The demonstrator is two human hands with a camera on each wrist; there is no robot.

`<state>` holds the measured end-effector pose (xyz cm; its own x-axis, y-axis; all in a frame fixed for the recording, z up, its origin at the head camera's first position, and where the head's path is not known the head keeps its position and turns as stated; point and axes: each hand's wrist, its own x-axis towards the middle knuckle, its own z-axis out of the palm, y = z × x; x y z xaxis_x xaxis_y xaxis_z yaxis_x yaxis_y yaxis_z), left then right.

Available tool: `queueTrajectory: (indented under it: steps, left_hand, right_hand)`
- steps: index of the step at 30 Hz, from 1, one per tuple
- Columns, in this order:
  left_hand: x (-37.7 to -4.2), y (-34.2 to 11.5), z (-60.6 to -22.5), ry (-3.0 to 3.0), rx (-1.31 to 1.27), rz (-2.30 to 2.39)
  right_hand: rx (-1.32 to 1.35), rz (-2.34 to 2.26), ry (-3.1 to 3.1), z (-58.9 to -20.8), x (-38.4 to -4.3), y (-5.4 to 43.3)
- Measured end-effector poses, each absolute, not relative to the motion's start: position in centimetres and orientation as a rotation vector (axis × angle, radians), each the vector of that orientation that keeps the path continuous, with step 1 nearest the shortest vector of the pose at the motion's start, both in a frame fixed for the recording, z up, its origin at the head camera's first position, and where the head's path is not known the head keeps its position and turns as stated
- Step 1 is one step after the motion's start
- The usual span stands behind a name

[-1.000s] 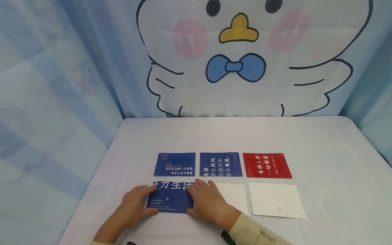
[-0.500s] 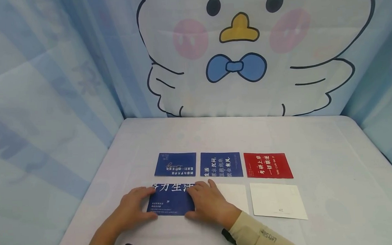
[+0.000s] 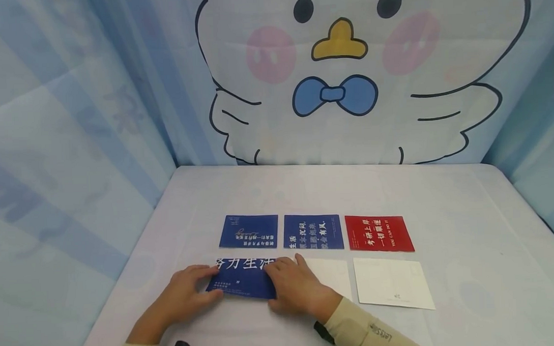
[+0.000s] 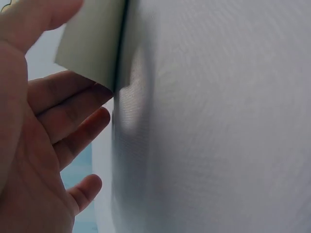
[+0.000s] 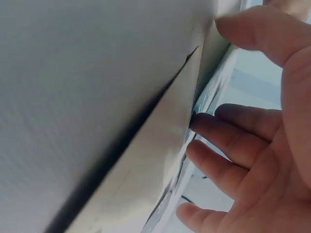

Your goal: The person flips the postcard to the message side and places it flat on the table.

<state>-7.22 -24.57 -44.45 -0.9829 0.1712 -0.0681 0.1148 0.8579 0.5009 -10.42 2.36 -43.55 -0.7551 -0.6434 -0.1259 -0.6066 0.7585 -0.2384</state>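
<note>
A blue postcard with white lettering lies between my two hands at the front left of the laid-out cards. My left hand grips its left side, thumb at the near corner and fingertips at the far one. The right hand holds the right side and partly covers it. The card's near edge looks raised off the table; its cream underside shows in the left wrist view, with fingers beside its corner. Partly hidden behind my right hand lies a white card.
Behind, in a row, lie a blue card, another blue card and a red card. Another white card lies at the front right. The white-covered table meets a curtain with a cartoon figure.
The held blue card slid slightly toward me, then its near edge rose and moved away from me. Both hands stay at its sides, and the other cards lie as before.
</note>
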Motion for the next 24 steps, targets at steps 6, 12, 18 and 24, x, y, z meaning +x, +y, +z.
queueTrajectory:
  steps: [6,12,18,24]
  left_hand:
    - [-7.30,-24.41,-44.43,2.931,0.219,0.834]
    - [-7.38,-24.24,-44.61,2.904,0.183,0.798]
    - [-7.33,-24.60,-44.24,2.895,0.152,0.832]
    - [-7.34,-24.84,-43.71,2.909,0.141,0.849]
  right_hand:
    - [-0.957,-0.338,2.779,-43.53,-10.62,2.28]
    - [-0.953,-0.362,2.818,-43.35,-10.80,2.28]
    - [-0.952,-0.375,2.824,-43.31,-10.86,2.14]
    - [-0.995,-0.396,2.843,-43.43,-10.94,2.27]
